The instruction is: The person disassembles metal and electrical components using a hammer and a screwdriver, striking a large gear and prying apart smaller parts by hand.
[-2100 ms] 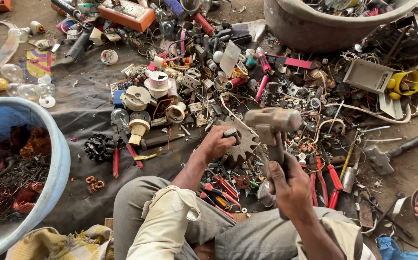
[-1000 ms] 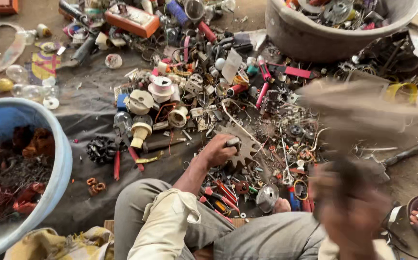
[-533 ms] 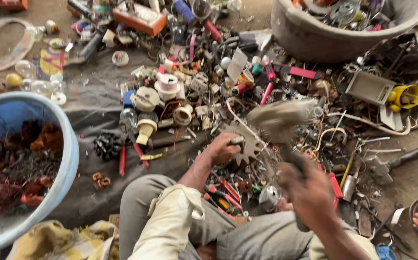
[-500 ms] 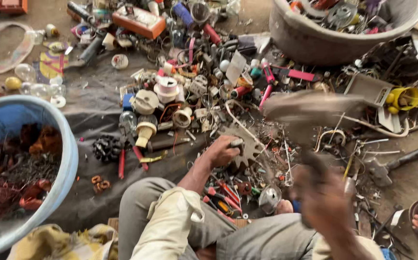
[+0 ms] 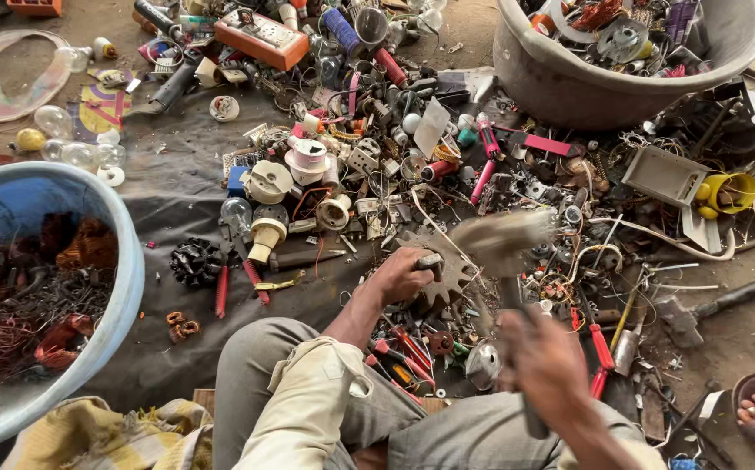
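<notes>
Head view showed the left hand [image 5: 402,277] pinching a small metal piece [image 5: 430,260] against a toothed gear [image 5: 444,277] lying near the middle of the scrap. Right of it, the right hand [image 5: 541,357] was closed around a hammer [image 5: 501,241], whose blurred head hung just beside the gear.

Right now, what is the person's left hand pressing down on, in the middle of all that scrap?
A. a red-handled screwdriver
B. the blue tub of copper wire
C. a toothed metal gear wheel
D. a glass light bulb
C: the left hand rests on a small metal piece set on the toothed gear wheel, while the right hand swings a blurred hammer just above it.
</notes>
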